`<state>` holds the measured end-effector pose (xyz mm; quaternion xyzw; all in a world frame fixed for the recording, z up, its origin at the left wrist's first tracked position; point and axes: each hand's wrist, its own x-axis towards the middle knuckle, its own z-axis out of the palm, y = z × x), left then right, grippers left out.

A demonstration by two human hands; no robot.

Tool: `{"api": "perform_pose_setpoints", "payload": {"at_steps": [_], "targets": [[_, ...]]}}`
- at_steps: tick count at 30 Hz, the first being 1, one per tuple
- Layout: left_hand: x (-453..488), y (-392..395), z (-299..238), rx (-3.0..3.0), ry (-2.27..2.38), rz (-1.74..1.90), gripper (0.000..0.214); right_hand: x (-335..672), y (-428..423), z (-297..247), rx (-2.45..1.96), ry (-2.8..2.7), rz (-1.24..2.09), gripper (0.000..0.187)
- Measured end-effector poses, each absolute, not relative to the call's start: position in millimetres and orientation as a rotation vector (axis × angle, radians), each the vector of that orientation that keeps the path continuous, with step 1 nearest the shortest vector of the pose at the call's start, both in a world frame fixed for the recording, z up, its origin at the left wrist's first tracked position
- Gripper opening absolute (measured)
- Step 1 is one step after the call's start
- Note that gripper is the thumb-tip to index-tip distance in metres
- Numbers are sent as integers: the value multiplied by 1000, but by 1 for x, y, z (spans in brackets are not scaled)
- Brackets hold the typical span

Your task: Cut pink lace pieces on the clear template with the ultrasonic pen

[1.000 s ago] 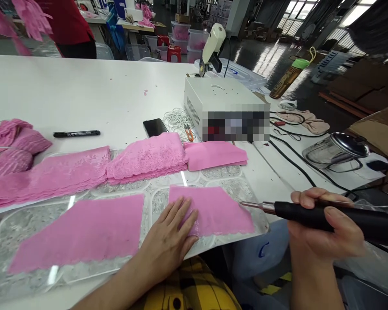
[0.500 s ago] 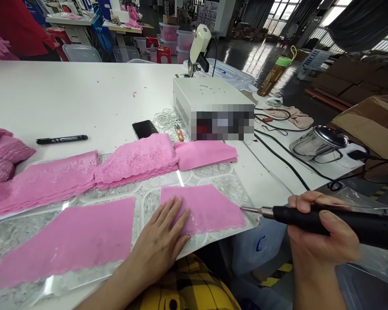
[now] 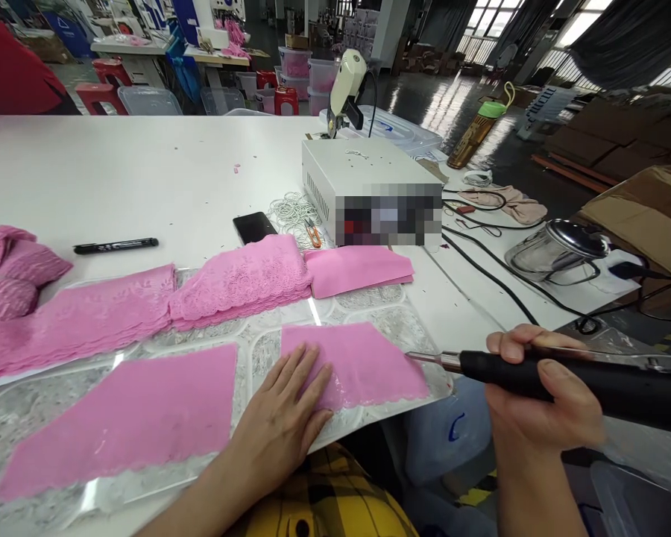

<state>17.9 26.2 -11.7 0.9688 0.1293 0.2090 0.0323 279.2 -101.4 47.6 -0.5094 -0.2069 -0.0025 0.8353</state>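
Observation:
My left hand lies flat, fingers stretched, on a pink fabric piece with a scalloped lower edge. In my right hand is a black-handled tool with a thin metal tip, its fingers wrapped around the handle. The tip meets the slanted right edge of that piece. Left of my left hand, a second pink fabric piece lies flat on the patterned mat. Behind them are stacked pink lace pieces, another pink lace stack and folded plain pink fabric.
A pale metal box stands at the back, with black cables running right. Near it lie a phone, orange thread snips and tangled white thread. A marker lies left; a glass mug stands right. A person's red sleeve shows far left.
The tool's tip has moved left and slightly up along the slanted edge of the fabric, with my right hand following. My left hand stays in place on the fabric. The whole view has shifted slightly.

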Motion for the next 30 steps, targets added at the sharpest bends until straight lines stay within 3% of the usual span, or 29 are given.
{"api": "perform_pose_setpoints", "payload": {"at_steps": [30], "targets": [[19, 25, -8, 3015, 399, 632, 44, 275, -81, 46, -1020, -577, 20, 15]]}}
